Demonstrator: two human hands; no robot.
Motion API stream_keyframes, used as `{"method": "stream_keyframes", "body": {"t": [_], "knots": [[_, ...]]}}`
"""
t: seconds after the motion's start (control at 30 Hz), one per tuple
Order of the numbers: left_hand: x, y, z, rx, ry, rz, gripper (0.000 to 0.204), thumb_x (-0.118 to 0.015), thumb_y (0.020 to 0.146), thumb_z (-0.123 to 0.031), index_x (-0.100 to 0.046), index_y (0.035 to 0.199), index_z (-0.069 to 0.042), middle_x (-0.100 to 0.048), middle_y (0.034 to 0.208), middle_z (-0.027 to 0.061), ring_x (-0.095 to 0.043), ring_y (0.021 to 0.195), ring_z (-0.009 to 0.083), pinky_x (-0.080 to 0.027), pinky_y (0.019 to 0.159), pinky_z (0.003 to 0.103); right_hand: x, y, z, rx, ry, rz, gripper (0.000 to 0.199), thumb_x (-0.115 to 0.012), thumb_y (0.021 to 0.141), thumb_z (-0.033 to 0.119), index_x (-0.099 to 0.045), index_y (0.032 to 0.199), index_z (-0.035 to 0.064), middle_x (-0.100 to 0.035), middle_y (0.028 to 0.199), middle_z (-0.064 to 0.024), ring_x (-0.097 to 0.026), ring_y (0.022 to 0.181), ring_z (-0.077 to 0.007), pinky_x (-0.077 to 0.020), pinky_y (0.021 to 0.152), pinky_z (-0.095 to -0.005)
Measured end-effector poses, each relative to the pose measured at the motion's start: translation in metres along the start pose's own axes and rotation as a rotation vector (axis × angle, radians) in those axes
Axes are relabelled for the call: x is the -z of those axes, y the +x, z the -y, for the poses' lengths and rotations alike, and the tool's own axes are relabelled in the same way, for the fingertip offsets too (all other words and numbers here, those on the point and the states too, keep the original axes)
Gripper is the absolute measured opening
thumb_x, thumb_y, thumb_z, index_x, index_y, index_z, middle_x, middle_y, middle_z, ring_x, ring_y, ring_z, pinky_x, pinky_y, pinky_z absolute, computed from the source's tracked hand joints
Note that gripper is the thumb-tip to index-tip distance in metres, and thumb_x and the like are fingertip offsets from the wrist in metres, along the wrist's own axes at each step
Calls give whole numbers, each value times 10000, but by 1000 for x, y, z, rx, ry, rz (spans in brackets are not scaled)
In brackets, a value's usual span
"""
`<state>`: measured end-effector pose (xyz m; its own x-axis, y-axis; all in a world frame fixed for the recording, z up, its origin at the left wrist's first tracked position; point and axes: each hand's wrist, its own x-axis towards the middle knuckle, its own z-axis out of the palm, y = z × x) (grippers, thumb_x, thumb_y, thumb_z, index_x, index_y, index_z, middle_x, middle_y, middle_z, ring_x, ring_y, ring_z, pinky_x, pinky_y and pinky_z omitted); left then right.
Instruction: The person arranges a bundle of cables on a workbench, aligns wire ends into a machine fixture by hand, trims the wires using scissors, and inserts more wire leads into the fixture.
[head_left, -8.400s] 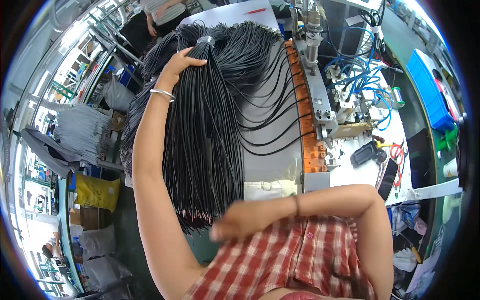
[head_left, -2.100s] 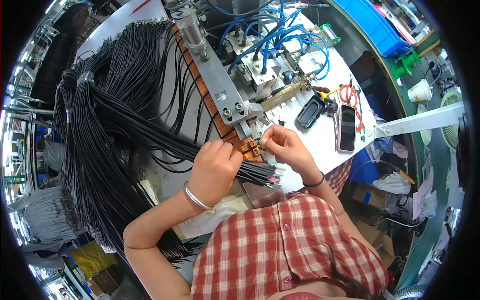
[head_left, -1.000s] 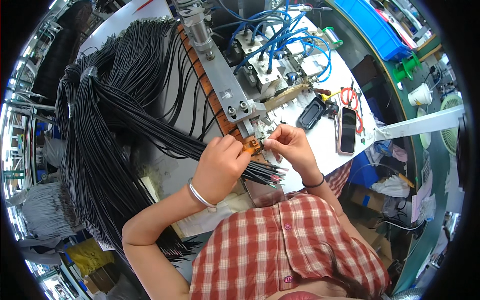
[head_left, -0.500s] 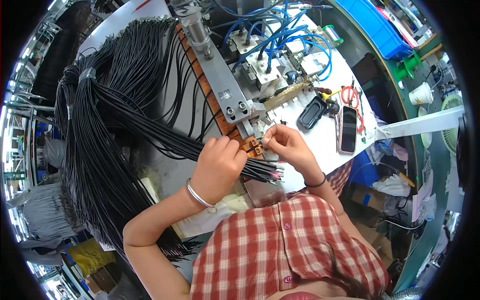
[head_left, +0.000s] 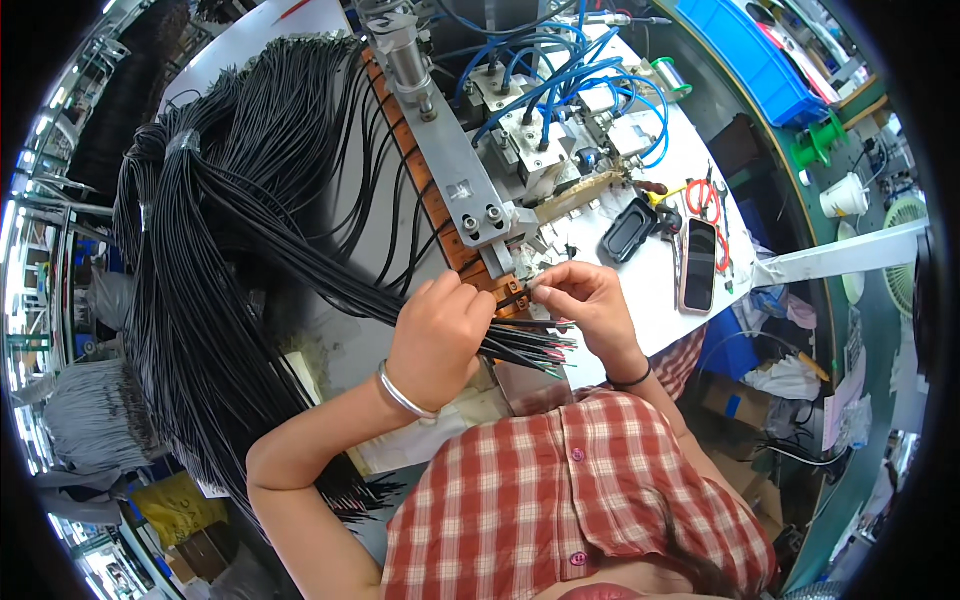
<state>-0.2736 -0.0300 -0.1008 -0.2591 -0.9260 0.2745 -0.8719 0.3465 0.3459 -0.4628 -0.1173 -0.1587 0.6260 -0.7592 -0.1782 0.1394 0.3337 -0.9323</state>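
Observation:
My left hand [head_left: 440, 330] is closed round a bundle of black cables [head_left: 345, 285] whose stripped ends, with small coloured wires, stick out past the fingers toward my right hand. My right hand [head_left: 592, 310] has thumb and forefinger pinched together at the near end of an orange-brown fixture block [head_left: 511, 291]. One black cable seems to run along that block to the pinch, but its tip is too small to make out. Just above both hands stands a metal press arm [head_left: 455, 185]. A silver bangle circles my left wrist.
A large mass of black cables [head_left: 200, 300] covers the left of the table. Blue air hoses [head_left: 560, 80] and metal blocks stand at the back. To the right lie a black tray [head_left: 629, 230], a phone [head_left: 698, 262] and red-handled scissors [head_left: 703, 203].
The whole view has shifted slightly. Both hands keep to the same place by the fixture block, and the right fingers have changed position a little at its end.

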Motion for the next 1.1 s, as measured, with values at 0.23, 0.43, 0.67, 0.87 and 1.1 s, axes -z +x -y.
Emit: {"method": "stream_keyframes", "body": {"t": [0.23,0.43,0.67,0.87,1.1], "knots": [[0,0,2,33,-30,26,257,-591,517,29,-556,764,-33,-518,717,76,-485,743,271,-387,668,369,-1,1,-1,-60,127,117,85,-668,835,63,-649,868,-14,-644,745,-12,-578,647,-52,-455,566,-180],[-6,0,5,-60,-23,25,240,-602,534,4,-565,769,-36,-511,698,72,-486,740,268,-378,680,363,7,4,-4,-71,82,88,96,-663,846,79,-615,816,2,-616,702,-5,-542,596,-40,-431,514,-176],[-4,1,2,-17,10,-13,237,-590,544,7,-554,772,-43,-500,686,72,-488,732,267,-373,690,361,4,10,-11,-125,-82,30,157,-613,894,147,-568,797,32,-546,648,29,-472,535,-28,-373,456,-173],[-7,-2,4,13,30,51,274,-583,519,28,-539,779,-49,-488,675,75,-491,726,270,-381,693,372,14,16,-15,-203,-100,169,141,-555,925,162,-541,852,42,-518,647,47,-451,550,-16,-350,462,-165],[-1,-1,5,-4,38,23,219,-632,546,-9,-514,721,-69,-501,673,58,-511,717,243,-384,642,346,-2,4,-8,39,-73,-42,57,-612,878,72,-601,896,20,-545,681,51,-501,627,-6,-374,517,-155]]}}
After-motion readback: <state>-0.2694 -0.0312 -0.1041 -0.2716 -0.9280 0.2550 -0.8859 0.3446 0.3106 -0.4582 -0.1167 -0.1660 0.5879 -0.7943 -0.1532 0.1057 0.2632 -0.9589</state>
